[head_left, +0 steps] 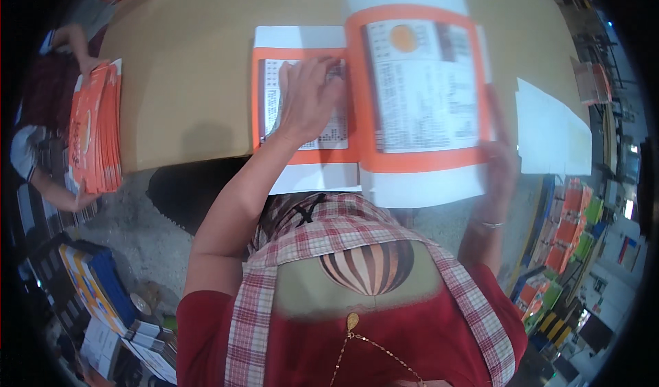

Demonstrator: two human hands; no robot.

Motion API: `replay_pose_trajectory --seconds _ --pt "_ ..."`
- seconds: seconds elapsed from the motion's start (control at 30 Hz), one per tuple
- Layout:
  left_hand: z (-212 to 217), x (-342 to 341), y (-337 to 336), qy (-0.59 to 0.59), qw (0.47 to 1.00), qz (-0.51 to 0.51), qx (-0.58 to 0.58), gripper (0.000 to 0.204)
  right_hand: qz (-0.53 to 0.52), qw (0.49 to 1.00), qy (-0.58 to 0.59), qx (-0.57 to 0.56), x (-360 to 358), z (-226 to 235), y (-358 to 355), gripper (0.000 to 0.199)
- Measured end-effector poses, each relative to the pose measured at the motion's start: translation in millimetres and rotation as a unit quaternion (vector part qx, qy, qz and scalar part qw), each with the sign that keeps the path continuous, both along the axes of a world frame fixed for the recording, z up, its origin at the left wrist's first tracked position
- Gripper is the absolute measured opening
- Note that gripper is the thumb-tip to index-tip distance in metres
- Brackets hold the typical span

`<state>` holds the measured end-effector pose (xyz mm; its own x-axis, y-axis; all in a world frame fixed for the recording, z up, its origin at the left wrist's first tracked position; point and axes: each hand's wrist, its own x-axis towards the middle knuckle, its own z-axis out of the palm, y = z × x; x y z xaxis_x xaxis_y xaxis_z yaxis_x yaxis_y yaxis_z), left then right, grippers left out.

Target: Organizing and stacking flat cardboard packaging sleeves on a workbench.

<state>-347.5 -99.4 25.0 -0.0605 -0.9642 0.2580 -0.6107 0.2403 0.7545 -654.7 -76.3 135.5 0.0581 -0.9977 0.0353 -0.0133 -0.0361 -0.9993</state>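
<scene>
Orange-bordered white printed sheet (pixel 333 136) at the near edge of the tan worktop (pixel 189 78), a matching sheet (pixel 425 98) at its right.
The left hand (pixel 310 98) rests on the first, fingers loosely spread; the right hand (pixel 502 157) is at the second's outer edge, too blurred to tell whether its fingers pinch.

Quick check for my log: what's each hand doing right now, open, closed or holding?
Left hand: open, fingers bent, on the left orange-bordered page.
Right hand: blurred, at the right orange-bordered page's outer edge; grip unclear.
</scene>
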Motion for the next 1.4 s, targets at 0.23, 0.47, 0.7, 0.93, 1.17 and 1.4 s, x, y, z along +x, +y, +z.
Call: replay_pose_trajectory --seconds 0.23,0.47,0.7,0.93,1.17,1.4 --pt "3 7 -10 0.184 0.968 0.063 0.156 0.041 0.074 0.991 0.083 0.079 61 -73 17 0.075" --pt "23 -7 4 -0.078 0.979 0.171 0.073 0.073 0.08 0.869 0.485 0.053 60 -69 13 0.084" --pt "28 16 3 -0.312 0.931 0.145 0.12 0.059 0.129 0.826 0.549 -0.023 118 -70 15 0.088" --pt "9 -20 0 -0.312 0.944 0.019 0.108 0.064 0.106 0.851 0.502 -0.115 88 -70 -8 0.061" --pt "-7 -16 7 -0.395 0.916 0.019 0.063 0.067 0.167 0.947 0.225 -0.157 60 -88 -43 0.062" --pt "-1 -19 13 -0.372 0.926 0.03 0.056 0.065 0.009 0.865 0.367 -0.343 103 -89 -38 0.061"
